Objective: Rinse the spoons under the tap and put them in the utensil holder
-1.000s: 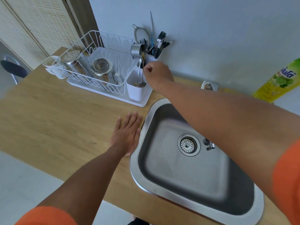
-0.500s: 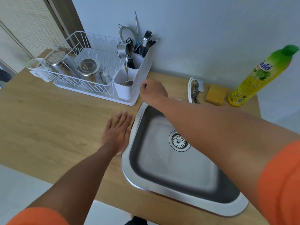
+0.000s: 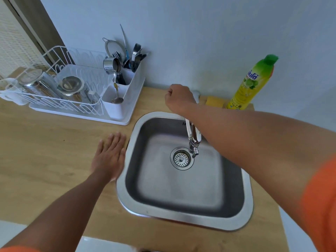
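Observation:
A spoon (image 3: 116, 96) stands bowl-down in the front compartment of the white utensil holder (image 3: 127, 104), which sits at the right end of the dish rack (image 3: 54, 106). The holder's back compartments carry forks, knives and a small metal cup. My right hand (image 3: 179, 100) hovers with curled fingers above the back rim of the steel sink (image 3: 127, 155), just left of the tap's base, and nothing shows in it. The tap spout (image 3: 193, 138) reaches over the drain; no water is visible. My left hand (image 3: 109, 157) lies flat on the wooden counter beside the sink's left rim.
Metal containers and a white cup sit in the dish rack at the left. A yellow sponge (image 3: 214, 102) and a green-capped yellow dish soap bottle (image 3: 251, 84) stand behind the sink at the right. The wall runs close behind the counter.
My right hand has let go of the spoon in the holder and moved right, toward the tap's base. The view has swung right; my left hand stays flat on the counter.

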`<state>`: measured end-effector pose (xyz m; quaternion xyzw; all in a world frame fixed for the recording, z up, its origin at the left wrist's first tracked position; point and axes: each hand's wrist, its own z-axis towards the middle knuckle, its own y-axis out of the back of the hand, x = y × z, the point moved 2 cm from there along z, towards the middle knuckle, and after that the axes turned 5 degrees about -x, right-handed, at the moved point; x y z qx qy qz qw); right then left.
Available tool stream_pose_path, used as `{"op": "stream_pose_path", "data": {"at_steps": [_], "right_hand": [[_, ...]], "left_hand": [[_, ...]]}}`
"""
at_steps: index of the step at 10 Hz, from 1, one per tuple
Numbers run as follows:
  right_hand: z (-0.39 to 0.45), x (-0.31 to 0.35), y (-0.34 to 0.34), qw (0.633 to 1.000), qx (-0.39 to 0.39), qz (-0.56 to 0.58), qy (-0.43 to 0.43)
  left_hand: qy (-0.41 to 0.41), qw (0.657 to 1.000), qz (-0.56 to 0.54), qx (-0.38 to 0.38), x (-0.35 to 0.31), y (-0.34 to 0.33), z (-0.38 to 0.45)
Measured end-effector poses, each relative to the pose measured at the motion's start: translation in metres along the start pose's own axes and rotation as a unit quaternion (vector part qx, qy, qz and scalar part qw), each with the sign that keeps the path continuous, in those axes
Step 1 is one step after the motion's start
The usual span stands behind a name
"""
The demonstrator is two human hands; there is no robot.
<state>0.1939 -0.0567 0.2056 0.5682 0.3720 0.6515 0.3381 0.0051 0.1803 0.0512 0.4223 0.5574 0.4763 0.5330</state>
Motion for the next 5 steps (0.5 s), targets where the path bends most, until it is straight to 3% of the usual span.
{"op": "stream_pose_path", "data": {"at_steps": [5], "right_hand": [[-0.029,-0.09,0.05,0.995,-0.073,-0.023,-0.063]], "left_hand": [[-0.005,1.0,0.014,0.017,-0.003,0.004,-0.002]]}}
